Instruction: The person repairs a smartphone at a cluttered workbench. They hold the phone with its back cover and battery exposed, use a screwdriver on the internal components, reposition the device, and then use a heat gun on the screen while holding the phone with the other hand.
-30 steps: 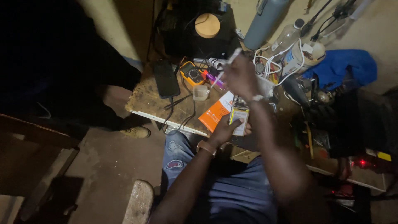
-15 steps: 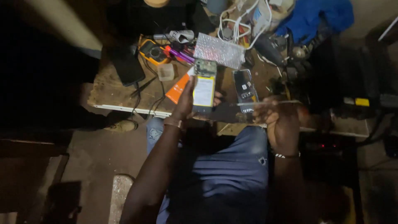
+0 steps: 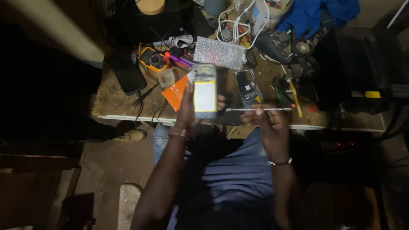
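Barely shifted since half a second back, just closer in view. Left hand [image 3: 187, 106] gripping opened phone [image 3: 205, 90] over wooden bench [image 3: 110, 102]; right hand [image 3: 268, 121] pinching thin metal tool [image 3: 260, 109] beside it, near phone back cover [image 3: 248, 87].

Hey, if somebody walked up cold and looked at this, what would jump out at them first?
Probably the opened phone with its yellow battery, held up in the left hand at the middle of the view. Next, the thin metal tool the right hand holds crosswise beside it. Behind them, the cluttered wooden bench shows an orange packet and a yellow multimeter.
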